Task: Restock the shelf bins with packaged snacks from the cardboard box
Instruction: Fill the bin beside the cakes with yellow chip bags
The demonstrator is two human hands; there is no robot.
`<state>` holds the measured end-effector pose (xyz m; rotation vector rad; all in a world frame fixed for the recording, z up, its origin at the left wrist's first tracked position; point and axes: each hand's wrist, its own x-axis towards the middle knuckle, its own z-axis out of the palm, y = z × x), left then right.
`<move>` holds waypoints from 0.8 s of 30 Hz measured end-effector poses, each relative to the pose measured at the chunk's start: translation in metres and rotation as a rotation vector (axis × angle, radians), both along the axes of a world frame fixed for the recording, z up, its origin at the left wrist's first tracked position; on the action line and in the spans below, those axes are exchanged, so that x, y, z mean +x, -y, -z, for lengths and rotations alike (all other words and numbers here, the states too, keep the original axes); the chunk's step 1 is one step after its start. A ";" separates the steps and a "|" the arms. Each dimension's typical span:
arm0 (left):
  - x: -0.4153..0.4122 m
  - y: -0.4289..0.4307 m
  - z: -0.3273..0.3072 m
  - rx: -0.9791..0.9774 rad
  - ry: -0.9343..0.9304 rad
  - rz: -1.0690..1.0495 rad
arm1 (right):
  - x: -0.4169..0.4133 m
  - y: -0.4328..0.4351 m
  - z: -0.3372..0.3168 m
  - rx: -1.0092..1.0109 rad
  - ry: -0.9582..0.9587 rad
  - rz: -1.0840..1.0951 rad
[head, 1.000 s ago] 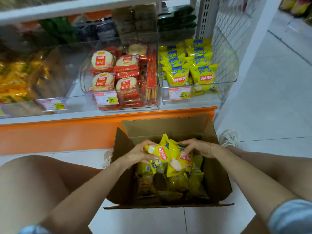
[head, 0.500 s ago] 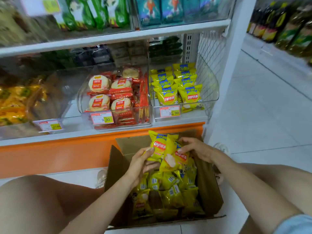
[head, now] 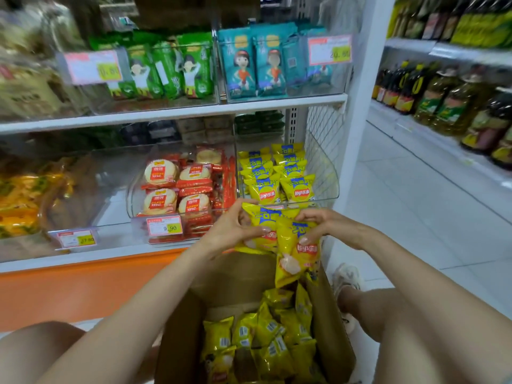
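Note:
Both hands hold yellow chip packets above the open cardboard box (head: 177, 336). My left hand (head: 235, 228) grips one yellow packet (head: 263, 220) by its top. My right hand (head: 318, 224) grips a second yellow packet (head: 297, 253) that hangs down over the box. The two packets overlap just in front of the clear bin (head: 324, 173) on the lower shelf, which holds rows of the same yellow chip packets (head: 277, 176). More yellow packets (head: 266, 339) lie loose in the box on the floor between my knees.
Left of the chip bin stands a clear bin of red rice-cracker packs (head: 180, 189). The upper shelf carries green packs (head: 171, 67) and teal packs (head: 257, 62). An orange shelf base (head: 83, 286) runs below. Oil bottles (head: 443, 101) line the shelf across the aisle on the right.
Both hands have lifted the two yellow packets out of the box and up to the front of the chip bin. My view has tilted upward to show the upper shelf.

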<state>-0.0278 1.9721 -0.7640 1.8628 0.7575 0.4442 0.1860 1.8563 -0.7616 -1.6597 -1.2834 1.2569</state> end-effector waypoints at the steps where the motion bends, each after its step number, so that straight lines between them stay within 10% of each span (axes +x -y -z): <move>1: 0.006 -0.004 -0.013 0.032 -0.009 0.006 | 0.003 -0.004 -0.010 0.020 0.032 0.010; 13: 0.077 -0.070 -0.052 0.205 0.116 -0.351 | 0.050 -0.063 -0.059 0.458 0.289 0.507; 18: 0.101 -0.075 -0.044 0.413 -0.185 -0.272 | 0.061 -0.075 -0.051 0.449 0.867 0.483; 24: 0.109 -0.081 -0.021 0.355 -0.500 -0.116 | 0.065 -0.091 -0.025 0.284 1.010 0.264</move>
